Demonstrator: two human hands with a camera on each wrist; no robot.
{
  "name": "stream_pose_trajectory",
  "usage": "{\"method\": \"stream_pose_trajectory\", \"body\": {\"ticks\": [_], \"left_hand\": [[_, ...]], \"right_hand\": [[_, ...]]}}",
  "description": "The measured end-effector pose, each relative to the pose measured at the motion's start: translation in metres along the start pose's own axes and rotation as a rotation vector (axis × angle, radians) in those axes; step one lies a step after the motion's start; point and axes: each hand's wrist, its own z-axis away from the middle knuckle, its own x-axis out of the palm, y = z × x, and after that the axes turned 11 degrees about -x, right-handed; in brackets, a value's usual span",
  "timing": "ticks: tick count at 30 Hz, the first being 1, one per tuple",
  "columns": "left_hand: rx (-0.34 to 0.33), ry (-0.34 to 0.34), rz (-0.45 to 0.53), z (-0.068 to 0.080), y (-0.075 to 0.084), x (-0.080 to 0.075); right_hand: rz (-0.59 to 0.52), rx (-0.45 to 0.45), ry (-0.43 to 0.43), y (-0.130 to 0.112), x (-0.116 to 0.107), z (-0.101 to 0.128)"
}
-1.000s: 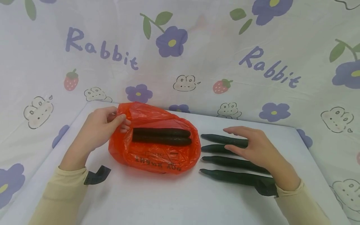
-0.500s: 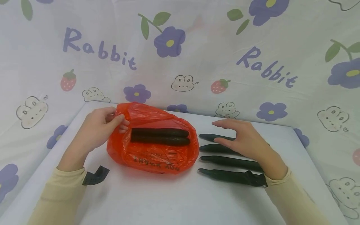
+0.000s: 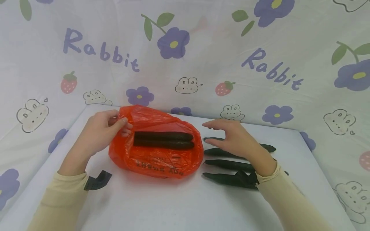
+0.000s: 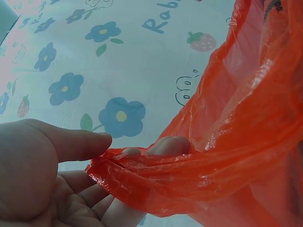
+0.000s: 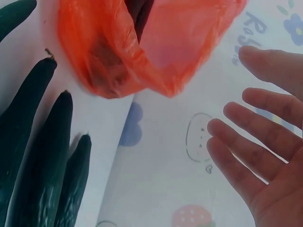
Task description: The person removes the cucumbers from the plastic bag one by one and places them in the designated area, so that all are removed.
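A red plastic bag (image 3: 162, 160) lies on the white table with its mouth spread; two dark green cucumbers (image 3: 163, 141) rest side by side inside. My left hand (image 3: 99, 133) pinches the bag's left edge between thumb and fingers, as the left wrist view shows close up. Over the far cucumbers to the right of the bag hovers my right hand (image 3: 235, 136), fingers apart and holding nothing. Several cucumbers lie there in a row, among them the nearest one (image 3: 219, 179) and another (image 3: 228, 165); the hand and sleeve partly cover them.
A white cloth (image 3: 202, 64) printed with flowers, rabbits and strawberries hangs behind the table (image 3: 162, 205). A black strap piece (image 3: 98, 180) sticks out from the left wrist, and a similar one from the right wrist overlaps the nearest cucumber.
My right hand has moved left and slightly away from me, from above the cucumbers toward the bag's right side. My left hand keeps its pinch on the bag.
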Motion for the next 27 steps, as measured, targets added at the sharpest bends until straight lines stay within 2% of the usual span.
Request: {"method": "stream_pose_trajectory", "body": {"ticks": [7, 14, 27], "left_hand": [[-0.009, -0.01, 0.003, -0.001, 0.0, 0.001], [-0.018, -0.01, 0.005, -0.002, 0.001, 0.001], [-0.008, -0.007, -0.003, -0.002, 0.0, 0.001]], "right_hand": [[-0.038, 0.015, -0.038, -0.004, 0.008, -0.014], [-0.117, -0.035, -0.046, -0.007, 0.017, -0.025], [-0.209, -0.05, -0.082, -0.01, 0.037, -0.038]]}}
